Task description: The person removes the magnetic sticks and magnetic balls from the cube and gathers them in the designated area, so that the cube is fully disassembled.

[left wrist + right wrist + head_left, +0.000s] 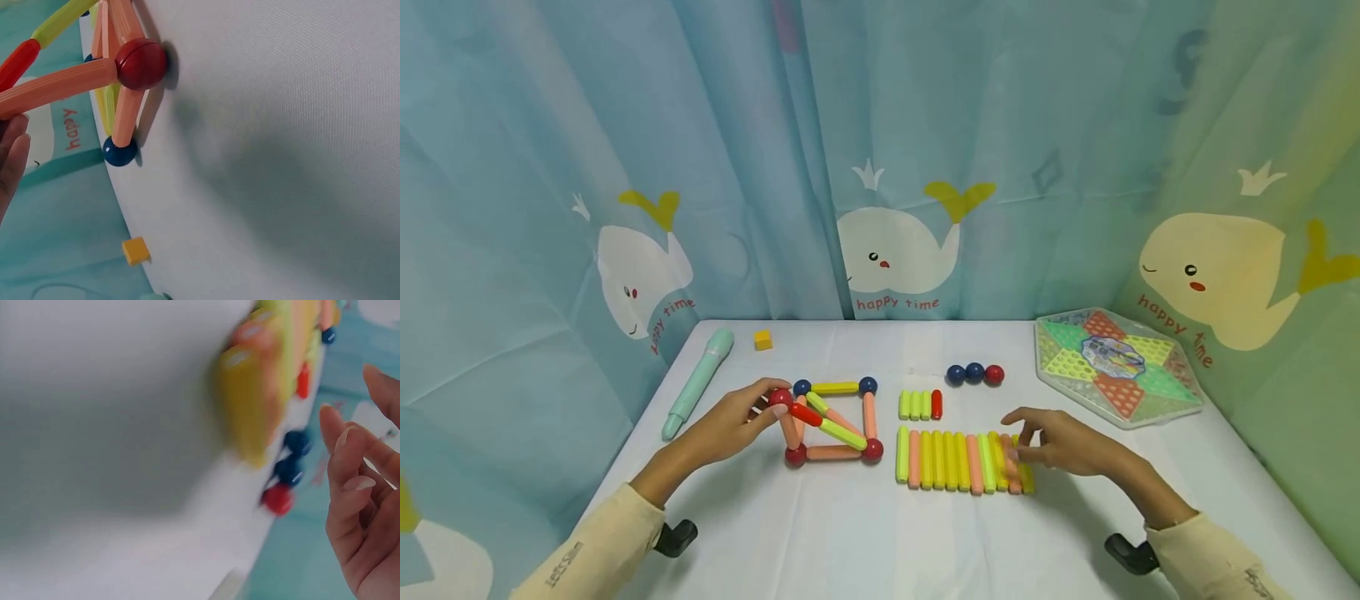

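Left hand (730, 425): pinching the raised red ball (781, 398) of the frame between thumb and fingers.
Frame (833, 452): sitting on the table (835, 542), left of the stick row; red-and-lime rod (842, 433) sloping from raised ball to a red corner ball (872, 451).
Right hand (1063, 442): hovering at the row's right end, thumb and fingers standing apart.
Stick row (951, 461): lying side by side.
Short sticks (920, 405): three lime, one red, lying behind the row.
Loose balls (974, 372): two blue, one red, sitting in line.
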`<state>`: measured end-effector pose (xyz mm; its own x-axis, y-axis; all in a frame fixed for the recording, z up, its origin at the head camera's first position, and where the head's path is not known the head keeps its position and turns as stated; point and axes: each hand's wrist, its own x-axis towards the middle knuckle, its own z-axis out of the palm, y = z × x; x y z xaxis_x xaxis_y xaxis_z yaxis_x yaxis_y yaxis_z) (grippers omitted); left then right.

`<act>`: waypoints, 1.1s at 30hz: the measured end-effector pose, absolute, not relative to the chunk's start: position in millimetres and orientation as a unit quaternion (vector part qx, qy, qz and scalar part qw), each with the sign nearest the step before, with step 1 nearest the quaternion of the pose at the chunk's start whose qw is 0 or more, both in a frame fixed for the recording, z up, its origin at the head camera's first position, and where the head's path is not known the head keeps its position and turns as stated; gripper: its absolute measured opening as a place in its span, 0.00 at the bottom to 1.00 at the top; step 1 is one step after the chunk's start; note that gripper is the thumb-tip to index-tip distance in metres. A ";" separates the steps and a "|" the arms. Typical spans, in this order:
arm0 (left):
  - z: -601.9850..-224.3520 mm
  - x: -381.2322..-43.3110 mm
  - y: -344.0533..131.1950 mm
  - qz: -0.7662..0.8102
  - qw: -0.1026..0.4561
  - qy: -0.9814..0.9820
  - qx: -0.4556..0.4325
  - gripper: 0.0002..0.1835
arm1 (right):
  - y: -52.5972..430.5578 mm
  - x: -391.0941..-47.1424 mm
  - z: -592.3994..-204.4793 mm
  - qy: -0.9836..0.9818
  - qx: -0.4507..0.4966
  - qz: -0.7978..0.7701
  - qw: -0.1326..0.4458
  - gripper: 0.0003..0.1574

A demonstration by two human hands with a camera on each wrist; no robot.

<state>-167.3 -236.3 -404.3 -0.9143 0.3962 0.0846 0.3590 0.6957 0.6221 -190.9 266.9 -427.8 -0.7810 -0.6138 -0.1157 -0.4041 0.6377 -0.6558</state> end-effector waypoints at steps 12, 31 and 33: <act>-403.6 -171.5 -236.2 0.328 0.030 0.916 0.228 0.23 | 131.4 -208.8 -405.0 0.883 -0.341 -0.283 0.155 0.22; -392.9 -176.9 -229.1 0.286 0.053 0.923 0.252 0.19 | 43.3 -220.9 -435.2 0.874 -0.367 -0.263 0.182 0.18; -392.8 -177.5 -229.6 0.280 0.051 0.923 0.257 0.19 | 41.7 -222.0 -436.7 0.873 -0.377 -0.258 0.174 0.16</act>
